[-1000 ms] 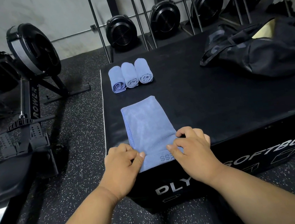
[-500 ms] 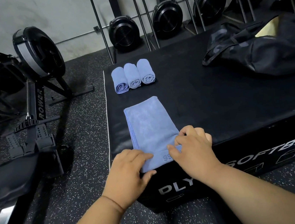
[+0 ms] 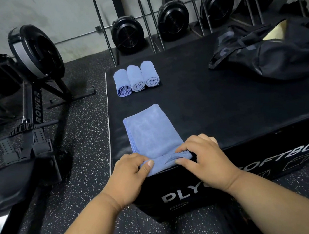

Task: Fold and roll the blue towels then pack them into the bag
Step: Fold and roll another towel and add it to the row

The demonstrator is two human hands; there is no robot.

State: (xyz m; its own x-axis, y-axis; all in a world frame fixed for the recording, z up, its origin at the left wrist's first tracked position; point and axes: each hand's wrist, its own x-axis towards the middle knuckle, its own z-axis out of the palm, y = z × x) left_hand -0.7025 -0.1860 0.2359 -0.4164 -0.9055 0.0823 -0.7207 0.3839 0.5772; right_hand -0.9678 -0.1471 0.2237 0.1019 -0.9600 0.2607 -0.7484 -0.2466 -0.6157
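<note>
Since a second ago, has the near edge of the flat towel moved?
Yes. The flat towel's near edge, which hung over the plyo box's front edge, is now turned up into a first roll under both hands' grip.

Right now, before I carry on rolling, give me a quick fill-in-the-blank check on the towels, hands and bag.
1. ____ rolled towels lie side by side on the plyo box.
2. Both the left hand and the right hand grip the ____ end of the flat towel.
3. The black bag lies at the box's far ____ corner.

Missing words: three; near; right
</note>
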